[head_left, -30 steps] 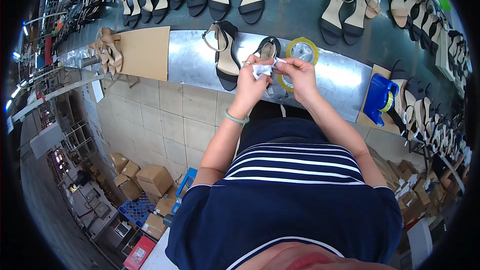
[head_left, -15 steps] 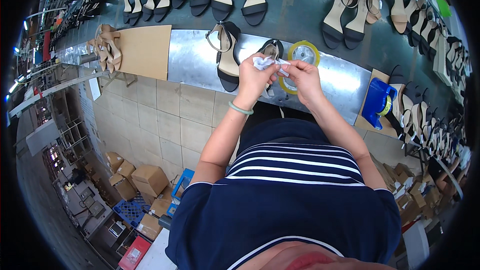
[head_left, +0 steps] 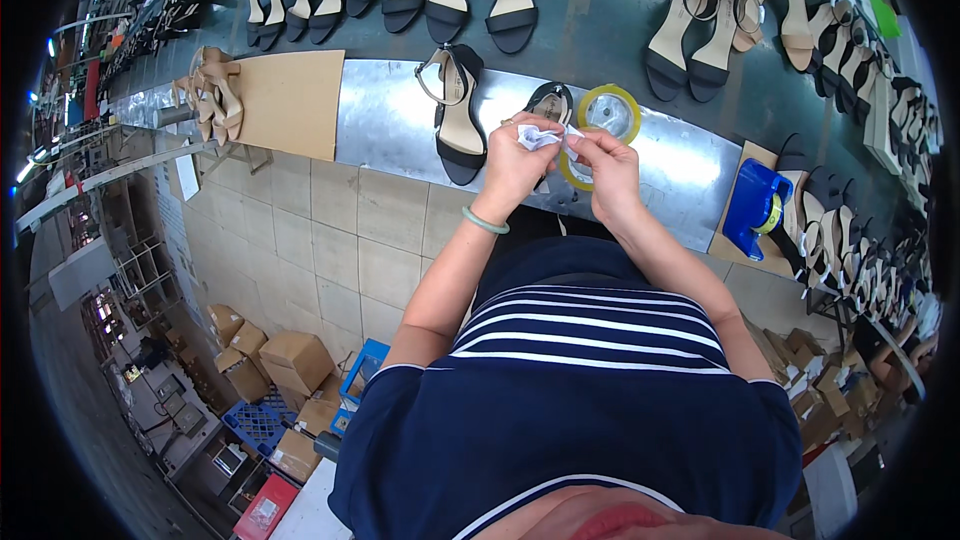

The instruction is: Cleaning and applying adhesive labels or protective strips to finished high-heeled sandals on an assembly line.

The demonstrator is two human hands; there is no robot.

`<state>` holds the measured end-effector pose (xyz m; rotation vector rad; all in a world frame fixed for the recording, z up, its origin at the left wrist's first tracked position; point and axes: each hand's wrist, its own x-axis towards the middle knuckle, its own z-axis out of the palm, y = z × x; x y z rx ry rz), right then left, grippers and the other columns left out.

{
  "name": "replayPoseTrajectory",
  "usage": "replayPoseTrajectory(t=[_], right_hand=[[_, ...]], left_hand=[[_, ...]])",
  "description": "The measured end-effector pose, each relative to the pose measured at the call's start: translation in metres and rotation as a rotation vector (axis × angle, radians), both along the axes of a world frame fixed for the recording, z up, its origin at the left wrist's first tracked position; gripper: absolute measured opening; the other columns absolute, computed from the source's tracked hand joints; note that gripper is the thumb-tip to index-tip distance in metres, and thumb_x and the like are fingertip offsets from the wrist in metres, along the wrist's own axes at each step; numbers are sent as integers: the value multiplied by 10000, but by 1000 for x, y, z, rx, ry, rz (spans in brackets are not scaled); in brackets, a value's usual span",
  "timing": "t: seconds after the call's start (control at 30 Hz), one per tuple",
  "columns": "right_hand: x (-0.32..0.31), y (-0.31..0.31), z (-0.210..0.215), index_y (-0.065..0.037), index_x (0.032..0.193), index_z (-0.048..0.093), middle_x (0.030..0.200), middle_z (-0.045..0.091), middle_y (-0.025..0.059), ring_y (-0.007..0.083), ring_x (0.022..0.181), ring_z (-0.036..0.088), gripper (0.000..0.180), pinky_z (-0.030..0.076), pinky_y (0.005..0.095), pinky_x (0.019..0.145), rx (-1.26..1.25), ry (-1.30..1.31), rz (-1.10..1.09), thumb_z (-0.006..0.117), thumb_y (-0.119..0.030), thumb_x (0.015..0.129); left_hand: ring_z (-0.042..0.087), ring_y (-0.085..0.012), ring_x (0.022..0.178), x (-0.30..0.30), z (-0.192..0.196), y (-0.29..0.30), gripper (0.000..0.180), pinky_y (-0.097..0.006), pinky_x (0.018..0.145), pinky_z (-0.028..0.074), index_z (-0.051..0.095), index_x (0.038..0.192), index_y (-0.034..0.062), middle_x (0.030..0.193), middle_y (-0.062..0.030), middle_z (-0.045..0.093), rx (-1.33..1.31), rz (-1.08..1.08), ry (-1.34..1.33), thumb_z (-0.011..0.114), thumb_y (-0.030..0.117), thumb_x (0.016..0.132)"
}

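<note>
The tabletop [head_left: 400, 130] ran as a long metal strip beyond your fingers, and past it a green belt [head_left: 590, 10] carried rows of black and tan sandals. Far out to the left of your fingers lay a brown cardboard sheet [head_left: 290, 100] with a tan sandal [head_left: 215, 90] at its edge. Off to the right of your fingers stood a blue tape dispenser [head_left: 755, 205].

Just left of your fingers a black-and-tan sandal [head_left: 455, 110] lay on the metal, and directly beyond them a second black sandal [head_left: 550, 100] showed above your knuckles. A yellow tape roll [head_left: 608, 115] sat just beyond your right hand [head_left: 610, 175], partly behind it.

Smallest of all was the crumpled white paper [head_left: 540, 136], pinched between both sets of fingers: your left hand [head_left: 515, 165] closed on one end, your right hand closed on the other, thumbs and forefingers tight.

Over the last second your hands had stayed at the same spot above the tabletop edge, and the paper had remained between them, only bunched a little differently. From that I judged you were working the paper into shape, with neither sandal touched.
</note>
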<state>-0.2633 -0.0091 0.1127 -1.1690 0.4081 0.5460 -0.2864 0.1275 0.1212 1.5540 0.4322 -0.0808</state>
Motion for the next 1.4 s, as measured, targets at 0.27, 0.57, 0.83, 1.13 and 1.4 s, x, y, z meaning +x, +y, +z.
replayPoseTrajectory(t=[0.27,0.57,0.83,1.13,1.4], right_hand=[[12,-19,-15,4,1005,641,924,632,102,162,789,583,173,460,285,734,420,87,111,597,-47,846],[24,-4,-64,14,991,623,858,640,101,168,742,601,163,501,292,654,511,156,238,630,-38,837],[8,15,-32,7,936,600,788,613,62,145,694,588,134,493,272,626,296,69,20,647,-62,831],[13,12,-42,-27,879,587,783,592,22,110,704,549,73,441,256,656,320,4,173,614,-91,857],[13,9,-40,-40,833,578,709,549,5,87,662,507,93,406,227,632,298,47,175,655,-93,824]], left_hand=[[531,-63,518,-2,1,-3,134,-197,463,410,636,908,-49,659,-34,606,-159,111,79,652,-14,779],[545,-69,520,-5,0,11,172,-190,472,434,644,965,-40,663,-37,608,-225,79,72,596,-32,800],[530,-61,515,-10,19,3,224,-185,466,415,611,1015,-30,726,-35,611,-174,60,43,592,-39,792],[459,-80,418,-2,-14,7,134,-223,388,334,626,814,11,625,-18,574,-345,314,188,684,131,800],[536,-88,527,-20,3,5,133,-228,420,396,636,933,-13,749,-41,599,10,437,-55,618,-2,801]])
